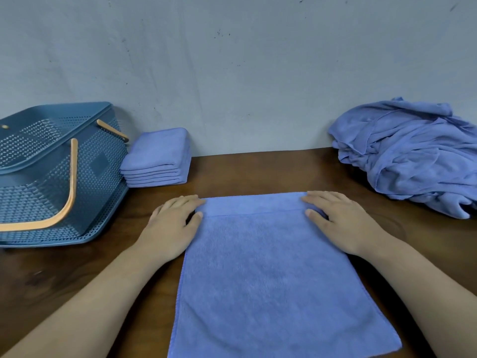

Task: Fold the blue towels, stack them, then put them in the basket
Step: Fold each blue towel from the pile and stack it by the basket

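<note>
One blue basket [38,192] with orange handles stood at the far left of the brown table [258,171]. Just beside it, close against the grey wall [232,60], sat a stack of folded towels [157,156]. Next came the left hand [173,223], lying flat with nearly straight fingers on the far left corner of the spread towel [268,280]; I could not tell whether its thumb tucked under the edge. That towel lay in the middle of the table, directly before the person. Its long axis ran from them toward the wall, and an upper layer's hem stopped just short of the far edge. The right hand [338,223] mirrored the left on the far right corner, fingers straight, gripping nothing that I could see. Both hands sat equally near the cloth, so the next fold looked to me a two-handed one; the left was nearer the stack. Farther right, well apart, lay a crumpled pile of unfolded towels [413,156]. Only bare table showed between towel and stack.
</note>
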